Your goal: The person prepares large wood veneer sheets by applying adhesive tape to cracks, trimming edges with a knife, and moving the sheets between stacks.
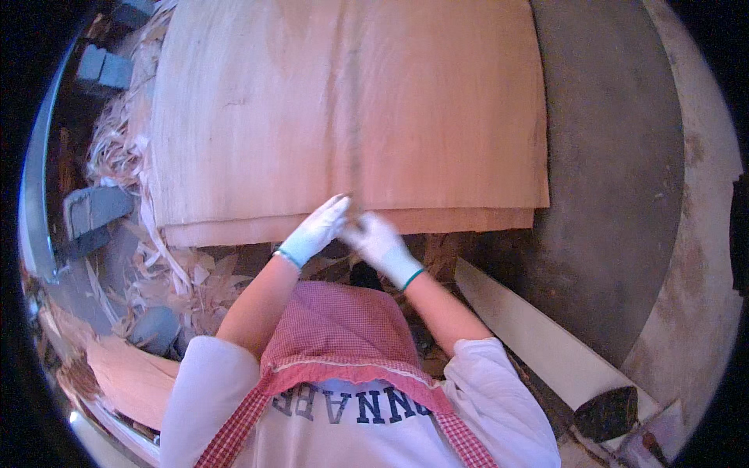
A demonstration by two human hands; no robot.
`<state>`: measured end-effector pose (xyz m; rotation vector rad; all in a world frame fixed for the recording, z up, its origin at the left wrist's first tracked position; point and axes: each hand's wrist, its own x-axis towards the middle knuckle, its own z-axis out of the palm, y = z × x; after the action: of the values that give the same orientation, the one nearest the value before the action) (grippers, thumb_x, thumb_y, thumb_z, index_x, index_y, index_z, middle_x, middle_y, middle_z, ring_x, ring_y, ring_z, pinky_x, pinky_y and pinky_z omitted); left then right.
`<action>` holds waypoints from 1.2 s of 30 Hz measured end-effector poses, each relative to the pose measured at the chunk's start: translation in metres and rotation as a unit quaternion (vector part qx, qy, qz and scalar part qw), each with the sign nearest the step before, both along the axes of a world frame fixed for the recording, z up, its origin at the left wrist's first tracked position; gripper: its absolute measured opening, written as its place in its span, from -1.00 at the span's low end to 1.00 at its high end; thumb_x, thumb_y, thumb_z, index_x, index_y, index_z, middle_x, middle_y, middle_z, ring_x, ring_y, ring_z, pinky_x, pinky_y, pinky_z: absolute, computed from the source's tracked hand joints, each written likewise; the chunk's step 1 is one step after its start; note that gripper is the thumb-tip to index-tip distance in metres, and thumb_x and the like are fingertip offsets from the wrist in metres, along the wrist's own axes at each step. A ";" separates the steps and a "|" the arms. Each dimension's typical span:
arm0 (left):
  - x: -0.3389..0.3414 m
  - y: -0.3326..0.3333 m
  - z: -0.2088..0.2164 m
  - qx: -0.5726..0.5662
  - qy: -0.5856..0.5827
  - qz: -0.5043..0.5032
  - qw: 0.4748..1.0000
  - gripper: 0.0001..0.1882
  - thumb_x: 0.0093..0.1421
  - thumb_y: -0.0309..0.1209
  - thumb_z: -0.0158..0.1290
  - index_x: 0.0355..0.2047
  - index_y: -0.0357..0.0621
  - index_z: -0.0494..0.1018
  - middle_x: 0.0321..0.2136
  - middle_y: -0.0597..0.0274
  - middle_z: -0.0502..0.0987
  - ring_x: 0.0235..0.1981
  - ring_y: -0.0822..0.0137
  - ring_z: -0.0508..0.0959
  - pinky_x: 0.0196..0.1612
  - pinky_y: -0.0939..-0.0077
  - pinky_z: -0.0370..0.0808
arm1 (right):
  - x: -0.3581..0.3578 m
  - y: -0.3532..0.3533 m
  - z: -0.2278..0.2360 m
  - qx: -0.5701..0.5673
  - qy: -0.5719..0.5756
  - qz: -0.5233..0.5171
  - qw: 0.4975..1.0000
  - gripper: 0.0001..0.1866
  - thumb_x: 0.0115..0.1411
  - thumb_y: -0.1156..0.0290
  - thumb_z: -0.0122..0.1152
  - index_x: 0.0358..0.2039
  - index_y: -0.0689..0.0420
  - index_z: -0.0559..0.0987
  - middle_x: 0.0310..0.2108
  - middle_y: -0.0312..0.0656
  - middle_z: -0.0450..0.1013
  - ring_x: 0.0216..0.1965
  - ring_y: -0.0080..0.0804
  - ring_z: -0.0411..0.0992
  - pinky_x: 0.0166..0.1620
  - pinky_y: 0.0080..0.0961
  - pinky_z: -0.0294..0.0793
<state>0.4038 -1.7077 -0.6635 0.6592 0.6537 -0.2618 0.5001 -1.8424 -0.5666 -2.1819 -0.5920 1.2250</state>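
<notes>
A stack of broad, pale reddish-brown wood veneer sheets (437, 117) lies in front of me, its lower sheets showing along the near edge. My left hand (316, 228), in a white knit glove, is at the middle of that edge with its fingers pressed together. Close beside it, my right hand (382, 242), gloved alike, is closed and slightly smeared by motion. Between the hands, a long thin dark stick (355, 132) runs away from me over the top sheet. It is blurred, and its near end is partly hidden by my fingers.
Veneer shreds (117, 152) pile along the left side, with grey blocks (97, 210) among them. A long pale board (538, 335) lies slanted at the lower right, near a dark object (607, 413). Grey floor (608, 156) stretches along the stack's right side.
</notes>
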 end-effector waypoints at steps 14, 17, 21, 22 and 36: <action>-0.102 0.114 -0.121 0.373 0.203 0.054 0.904 -0.68 0.14 -0.34 0.10 -0.21 -0.35 0.37 -0.47 0.12 0.50 -0.53 0.31 0.52 -0.49 0.40 0.52 | 0.028 0.061 0.339 0.526 0.263 0.084 0.805 -0.67 0.22 0.13 0.09 -0.54 0.11 0.45 -0.66 -0.17 0.38 -0.68 -0.37 0.36 -0.64 -0.47 0.33; -0.096 0.123 -0.117 0.373 0.230 0.022 0.899 -0.67 0.15 -0.32 0.10 -0.20 -0.33 0.36 -0.51 0.14 0.49 -0.56 0.30 0.51 -0.50 0.40 0.51 | 0.002 0.093 0.336 0.686 0.289 0.158 0.649 -0.81 0.16 0.31 0.23 -0.45 0.16 0.52 -0.60 -0.14 0.42 -0.69 -0.43 0.34 -0.68 -0.55 0.29; -0.097 0.130 -0.088 0.349 0.210 -0.005 0.913 -0.65 0.15 -0.29 0.12 -0.20 -0.32 0.35 -0.53 0.10 0.49 -0.56 0.30 0.53 -0.52 0.41 0.49 | -0.007 0.141 0.340 0.699 0.299 0.207 0.615 -0.93 0.14 0.45 0.22 -0.40 0.16 0.55 -0.60 -0.15 0.41 -0.76 -0.49 0.27 -0.74 -0.61 0.20; -0.093 0.136 -0.085 0.352 0.233 -0.034 0.906 -0.62 0.16 -0.21 0.10 -0.21 -0.32 0.38 -0.48 -0.03 0.53 -0.47 0.16 0.58 -0.42 0.31 0.49 | -0.012 0.154 0.336 0.741 0.306 0.207 0.561 -0.93 0.13 0.46 0.22 -0.37 0.15 0.56 -0.59 -0.15 0.42 -0.75 -0.50 0.27 -0.74 -0.63 0.19; -0.207 0.293 -0.064 0.620 0.342 -0.013 0.706 -0.48 0.20 -0.03 0.01 -0.02 -0.21 0.40 -0.26 -0.16 0.56 -0.20 -0.13 0.55 -0.15 0.07 0.46 | 0.070 0.283 -0.042 0.120 -0.092 -0.227 0.962 -0.76 0.17 0.35 0.22 -0.21 0.22 0.55 -0.35 -0.26 0.51 -0.37 -0.51 0.41 -0.26 -0.53 0.41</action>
<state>0.1966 -1.4144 -0.7279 1.9294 1.5749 -0.0379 0.5706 -1.5592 -0.6081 -2.0795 -0.2679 0.6790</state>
